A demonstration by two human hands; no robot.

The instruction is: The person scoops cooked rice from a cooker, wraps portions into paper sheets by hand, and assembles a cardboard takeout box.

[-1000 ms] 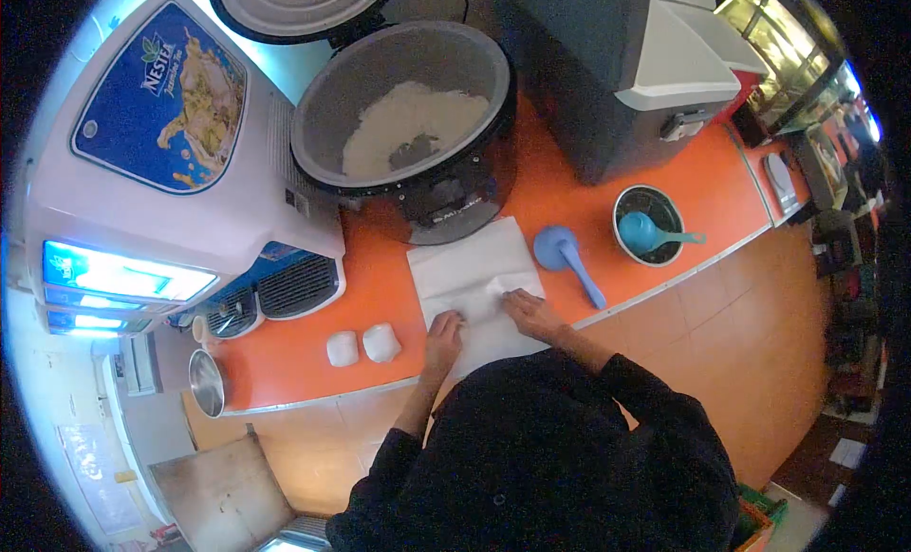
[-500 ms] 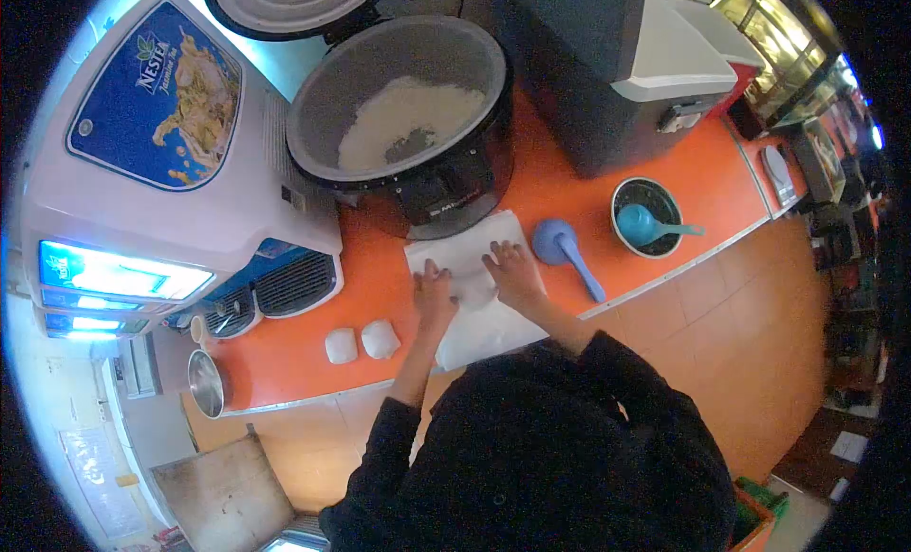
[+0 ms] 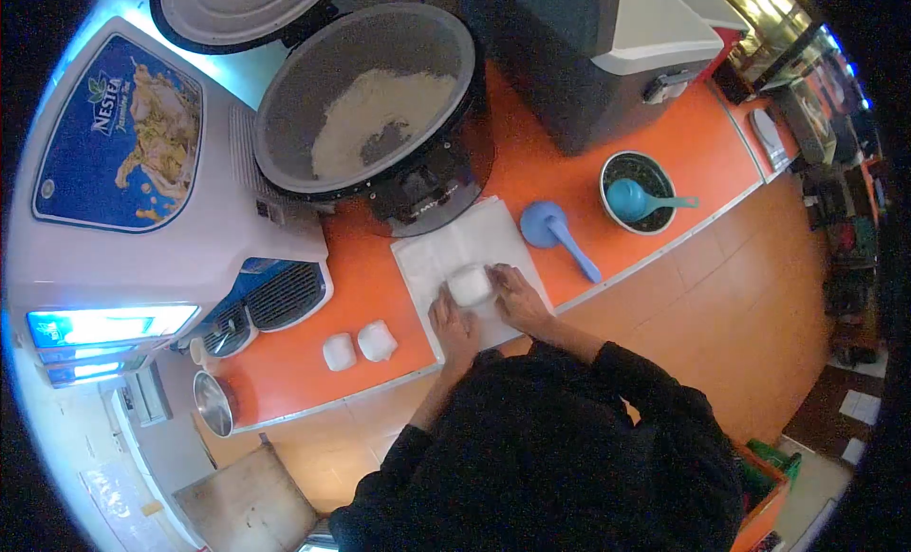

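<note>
A white wrapped bundle [image 3: 469, 285] lies on white paper sheets [image 3: 427, 253] on the orange counter. My left hand [image 3: 454, 326] touches its lower left side, and my right hand [image 3: 518, 299] is at its right side, so the bundle sits between them. Two more white wrapped bundles [image 3: 339, 352] [image 3: 378, 340] rest side by side to the left. Right of the paper lies a blue scoop [image 3: 543, 224]. Above the paper stands a large open cooker [image 3: 285, 125] with rice [image 3: 380, 106] inside.
A metal bowl [image 3: 607, 168] with a teal ladle [image 3: 631, 201] stands at the right. A drink dispenser [image 3: 218, 211] fills the left, beside an empty steel bowl [image 3: 214, 403]. A grey cooler box [image 3: 569, 78] is at the back. The counter's front edge [image 3: 332, 403] runs diagonally.
The flat white wrap under my hands is now a compact bundle, nearer the front edge. Both hands have moved down and closer around it. The view has shifted slightly.
</note>
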